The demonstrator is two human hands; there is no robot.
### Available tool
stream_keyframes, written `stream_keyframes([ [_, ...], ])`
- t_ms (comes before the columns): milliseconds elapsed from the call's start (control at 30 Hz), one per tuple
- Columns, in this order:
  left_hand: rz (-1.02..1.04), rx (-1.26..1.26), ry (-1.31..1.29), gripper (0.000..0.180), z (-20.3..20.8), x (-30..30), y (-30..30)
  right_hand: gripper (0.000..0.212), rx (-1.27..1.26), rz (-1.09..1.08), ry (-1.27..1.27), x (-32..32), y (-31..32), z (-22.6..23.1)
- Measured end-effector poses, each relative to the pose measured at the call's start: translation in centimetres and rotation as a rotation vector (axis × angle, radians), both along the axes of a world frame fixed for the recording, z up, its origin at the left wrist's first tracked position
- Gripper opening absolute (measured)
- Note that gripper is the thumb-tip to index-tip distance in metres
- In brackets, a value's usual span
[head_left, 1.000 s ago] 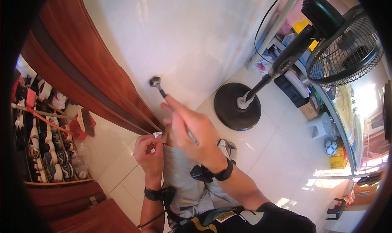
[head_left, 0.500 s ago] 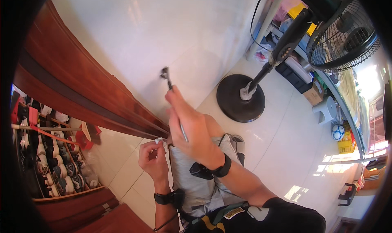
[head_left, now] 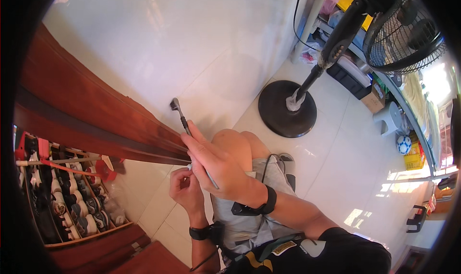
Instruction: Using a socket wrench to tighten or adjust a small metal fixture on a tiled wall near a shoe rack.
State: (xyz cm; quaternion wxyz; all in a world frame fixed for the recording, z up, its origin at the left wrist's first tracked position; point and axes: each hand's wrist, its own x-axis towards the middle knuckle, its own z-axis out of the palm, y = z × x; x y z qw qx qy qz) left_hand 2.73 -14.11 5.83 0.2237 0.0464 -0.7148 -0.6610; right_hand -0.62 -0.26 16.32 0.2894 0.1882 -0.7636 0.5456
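My right hand (head_left: 223,170) is closed around the slim grey-and-black handle of a small brush (head_left: 179,114). Its dark, bristle-like head points up and away, near the edge of the reddish-brown wooden door frame (head_left: 144,130). Just left of it, my left hand (head_left: 186,193) is closed, thumb and fingertips pinching a small whitish piece (head_left: 189,167), possibly tissue, beside the frame's lower end. My right hand partly covers that piece, so its shape is hard to tell. Both hands are in front of my bent knees.
A black standing fan (head_left: 288,108) is to the right on the tiled floor. A rack of shoes (head_left: 79,197) lies left, beyond the frame, with a red dustpan (head_left: 104,170) near it. Farther right are a grey stool (head_left: 388,116), a ball (head_left: 403,144) and a yellow basket (head_left: 414,158).
My right hand and the brush have moved left and nearer to me, bringing the brush head closer to the wooden frame. My left hand keeps its pinch. The view has shifted slightly.
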Motion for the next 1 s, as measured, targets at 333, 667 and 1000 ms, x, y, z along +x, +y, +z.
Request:
stream_keyframes([
  [333,-0.002,-0.05,-0.043,0.013,0.1,0.3,-0.5,0.045,0.016,0.038,0.091,-0.2,-0.5,0.1],
  [667,0.016,-0.004,-0.02,0.013,-0.1,0.9,-1.3,0.041,0.064,0.004,0.115,0.1,-0.9,0.3],
  [1000,0.043,-0.073,-0.027,0.013,0.4,0.7,-1.1,0.041,0.122,0.022,0.135,0.2,-0.8,-0.4],
])
